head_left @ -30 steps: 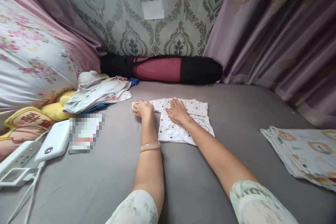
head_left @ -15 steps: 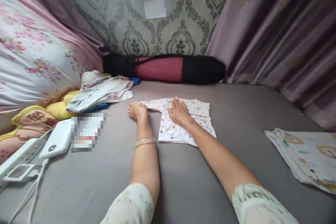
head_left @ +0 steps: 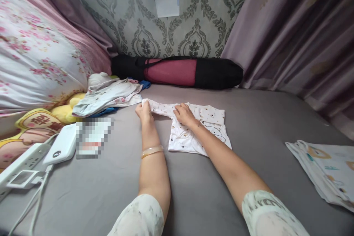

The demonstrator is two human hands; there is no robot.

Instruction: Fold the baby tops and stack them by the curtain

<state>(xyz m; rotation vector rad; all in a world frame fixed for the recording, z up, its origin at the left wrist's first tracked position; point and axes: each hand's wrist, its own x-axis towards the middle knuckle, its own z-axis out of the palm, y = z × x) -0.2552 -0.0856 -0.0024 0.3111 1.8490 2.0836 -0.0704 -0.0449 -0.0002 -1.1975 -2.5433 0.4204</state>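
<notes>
A small white baby shirt [head_left: 173, 138] with scattered little prints and a bear outline lies on the grey sheet, its right side folded inward. Its left sleeve stretches out sideways. My left hand [head_left: 144, 112] is closed on the cuff of that sleeve, lifting the end slightly. Over the shoulder where the sleeve joins the body, my right hand [head_left: 184, 114] has its fingers bent and drawn together on the cloth. The exact grip of its fingertips is partly hidden. My right forearm passes over the shirt's lower right part.
A heap of clothes [head_left: 110, 97] lies left, beside a yellow plush toy [head_left: 62, 113]. Nearer are a white power bank [head_left: 61, 143], a power strip [head_left: 26, 164] and cables. Folded printed cloth [head_left: 326, 169] lies right. A black and red long bag [head_left: 170, 73] rests along the wall.
My left hand has turned and raised the sleeve cuff a little. My right hand, flat on the shirt before, has bent its fingers and shifted slightly left. The view has shifted slightly.
</notes>
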